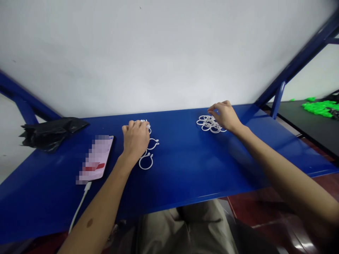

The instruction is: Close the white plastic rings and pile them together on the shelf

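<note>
a: where are the hands?

b: both are out over the blue table [198, 169]. the left hand [135, 139] is curled knuckles-up into a loose fist, with its fingertips at a small bunch of rings [146, 122] on the far side of it.

a: is it gripping one?

b: i cannot tell, because the fingers cover that spot. two loose rings [146, 163] lie just beside the wrist, on the side toward the middle of the table, one nearer the person than the other.

a: and the other hand?

b: the right hand [225, 114] is well apart from the left one, near the back edge. its fingers bend down onto a pile of rings [209, 124], white and overlapping, and they touch it. i cannot tell whether one is pinched.

a: what else is on the table?

b: a phone [96, 158] lies flat to the left of the left arm, with a white cable [79, 204] running from its near end over the table's front edge. a crumpled black bag [50, 132] sits at the far left corner.

a: anything beyond that?

b: a white wall [159, 53] behind, and green pieces [320, 107] on a dark table [299, 123] off to the right.
</note>
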A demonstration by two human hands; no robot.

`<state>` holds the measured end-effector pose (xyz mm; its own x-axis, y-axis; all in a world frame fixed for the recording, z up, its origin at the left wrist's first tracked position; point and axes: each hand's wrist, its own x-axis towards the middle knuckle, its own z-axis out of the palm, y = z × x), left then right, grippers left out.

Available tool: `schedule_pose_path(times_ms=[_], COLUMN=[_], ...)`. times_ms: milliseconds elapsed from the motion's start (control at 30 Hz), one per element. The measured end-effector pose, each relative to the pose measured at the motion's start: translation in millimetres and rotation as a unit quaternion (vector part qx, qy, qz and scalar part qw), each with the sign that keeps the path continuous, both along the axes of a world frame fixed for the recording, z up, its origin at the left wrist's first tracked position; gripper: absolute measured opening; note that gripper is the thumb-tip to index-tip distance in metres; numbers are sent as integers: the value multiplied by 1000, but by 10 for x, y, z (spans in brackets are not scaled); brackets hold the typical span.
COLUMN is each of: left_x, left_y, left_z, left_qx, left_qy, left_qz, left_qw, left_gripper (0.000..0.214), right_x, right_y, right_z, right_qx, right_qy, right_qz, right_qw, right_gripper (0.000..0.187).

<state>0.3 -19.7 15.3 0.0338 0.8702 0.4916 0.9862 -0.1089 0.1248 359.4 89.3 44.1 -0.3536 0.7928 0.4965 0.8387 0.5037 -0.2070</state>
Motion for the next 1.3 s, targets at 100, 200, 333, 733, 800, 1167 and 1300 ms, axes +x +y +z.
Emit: schedule_pose_path(times_ms=[100,200,333,733,800,1167,1300], left_x=[117,248,399,551,540,497,502], left_y=[-36,-88,-165,-256,-245,-183,-184], left_z=[76,121,112,60,50,32,31], left_qx=[43,57,25,-80,-105,-129,-135], left_qy=[-55,-120,-189,-299,-309,-334,-371], left_qz=[-49,-152,-231,-255,-249,-216,-200], left_qw=[996,979,954,916,912,908,897], left_gripper=[19,12,7,10,12,13,21], right_x=[-283,-617,-967,-1043,-1029,-988,-988], right_y=[-269,-573,-885,-1089,-1079,-1041,-1038], right_z=[33,-16,-183,-352,-358,-418,-433], right_qx=[44,27,-47,-167,-154,-115,-97], right_qy=[12,33,57,155,152,156,198], right_qz=[60,134,230,256,253,251,230], right_qw=[997,990,970,939,943,949,948], right_gripper=[13,14,30,42,40,40,20])
